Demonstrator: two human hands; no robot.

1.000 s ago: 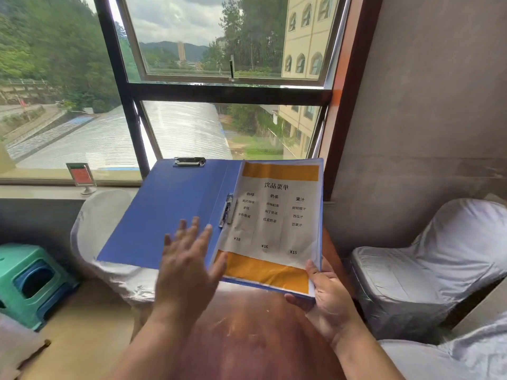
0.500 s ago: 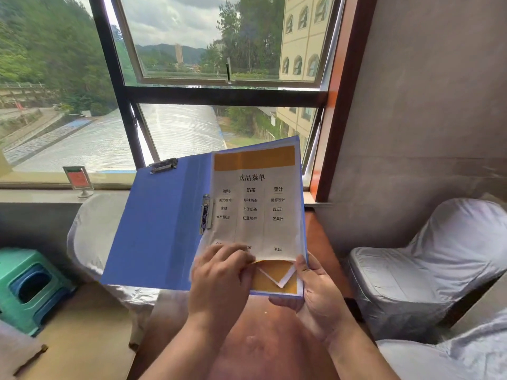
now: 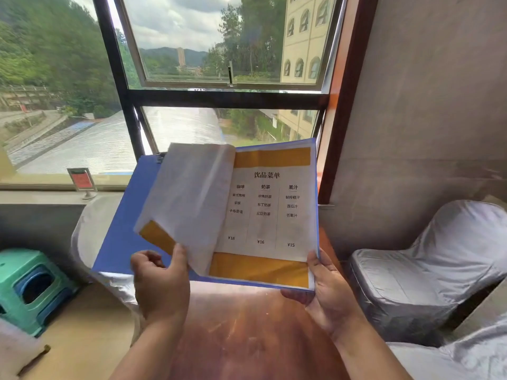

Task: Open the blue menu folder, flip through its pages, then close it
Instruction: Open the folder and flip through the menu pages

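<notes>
Flipping 1st sheet of the blue plastic menu folder (image 3: pixel 120 237), open & held up over the table: L hand (image 3: pixel 162 283) pinches the white-and-orange page (image 3: pixel 189 198), R hand (image 3: pixel 329 292) grips the bottom corner; more pgs + closing left, I reckon

A reddish-brown wooden table (image 3: pixel 247 330) fills the lower middle with nothing seen lying on its bare top, while the tan floor (image 3: pixel 82 338) at 8 o'clock carries 1 green stool (image 3: pixel 30 289), and 1 small sign holder (image 3: pixel 82 182) stands on the sill (image 3: pixel 41 197) at 10 o'clock.
</notes>
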